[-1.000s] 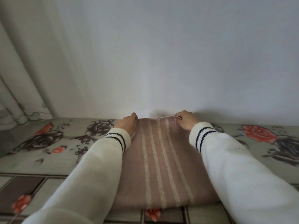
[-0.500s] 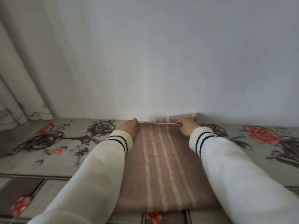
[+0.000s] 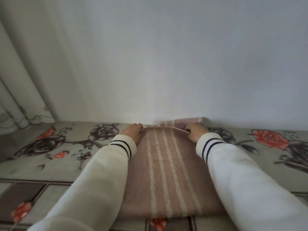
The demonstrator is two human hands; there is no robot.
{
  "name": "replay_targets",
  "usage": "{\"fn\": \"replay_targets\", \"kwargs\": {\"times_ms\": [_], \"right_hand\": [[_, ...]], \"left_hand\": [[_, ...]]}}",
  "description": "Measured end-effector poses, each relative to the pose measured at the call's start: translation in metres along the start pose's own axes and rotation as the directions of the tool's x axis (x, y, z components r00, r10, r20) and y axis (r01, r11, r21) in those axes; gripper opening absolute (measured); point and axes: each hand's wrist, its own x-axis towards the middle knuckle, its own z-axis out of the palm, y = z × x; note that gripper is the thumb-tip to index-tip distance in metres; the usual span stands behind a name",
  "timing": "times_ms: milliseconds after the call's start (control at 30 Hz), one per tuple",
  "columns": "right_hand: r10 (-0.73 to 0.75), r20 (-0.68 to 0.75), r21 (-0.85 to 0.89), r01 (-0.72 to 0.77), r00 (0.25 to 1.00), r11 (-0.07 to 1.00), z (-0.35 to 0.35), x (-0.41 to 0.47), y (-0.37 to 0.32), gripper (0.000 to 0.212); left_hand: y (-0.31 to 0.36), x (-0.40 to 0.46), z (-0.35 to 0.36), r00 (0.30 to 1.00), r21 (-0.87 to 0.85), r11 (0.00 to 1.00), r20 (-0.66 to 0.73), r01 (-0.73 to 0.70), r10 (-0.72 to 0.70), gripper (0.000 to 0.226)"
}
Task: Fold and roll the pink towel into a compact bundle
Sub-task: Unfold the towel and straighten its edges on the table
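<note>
From here I see the dusty-pink terry towel with cream lengthwise stripes lying folded flat on the bed, reaching from the near edge right up to the far edge at the wall. My left hand grips its far left corner, fingers curled over the top layer. My right hand pinches the far right corner, lifting that layer slightly; beneath and beyond it a lower layer of the towel pokes out against the wall. Both white knit sleeves with navy-striped cuffs lie along the towel's sides and hide its long edges.

The grey bedsheet printed with red and dark roses covers the bed, with a brown block border along its near edge. A plain white wall rises behind. A pale embroidered curtain hangs at the far left corner.
</note>
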Motion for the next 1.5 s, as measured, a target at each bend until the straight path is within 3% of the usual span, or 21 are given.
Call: {"fn": "replay_targets", "kwargs": {"times_ms": [267,433,567,700,800,1133,1300,1500], "right_hand": [[0.005,-0.004,-0.008,-0.005,1.0,1.0,-0.002,-0.014,0.0,0.024],[-0.016,0.017,0.075,0.015,1.0,0.997,-0.005,-0.031,0.004,0.028],[-0.119,0.051,0.216,0.106,0.992,0.971,-0.011,-0.054,0.005,0.043],[-0.147,0.076,0.097,0.139,0.986,0.985,-0.014,-0.076,0.006,0.044],[-0.111,0.104,0.04,0.108,0.988,0.993,-0.017,-0.092,0.006,0.041],[-0.097,0.135,0.108,0.083,0.986,0.991,-0.021,-0.142,0.011,0.044],[-0.036,0.19,0.128,0.012,0.981,0.992,-0.02,-0.159,0.014,0.029],[0.074,0.28,0.102,-0.106,0.957,0.989,-0.03,-0.169,0.017,0.051]], "left_hand": [[0.01,-0.015,-0.005,1.0,-0.015,1.0,-0.005,-0.021,0.021,0.025],[0.015,-0.034,-0.011,0.999,0.018,0.999,0.012,-0.03,0.03,0.026],[0.02,-0.051,-0.015,0.998,0.045,0.998,0.048,-0.049,0.047,0.028],[0.026,-0.072,-0.018,0.995,0.024,0.998,0.082,-0.053,0.051,0.026],[0.03,-0.086,-0.018,0.993,0.015,0.999,0.104,-0.053,0.051,0.025],[0.043,-0.126,-0.025,0.983,-0.031,0.995,0.156,-0.093,0.097,0.024],[0.049,-0.144,-0.033,0.972,-0.032,0.993,0.204,-0.117,0.121,0.026],[0.056,-0.156,-0.04,0.967,-0.037,0.994,0.231,-0.101,0.106,0.028]]}}
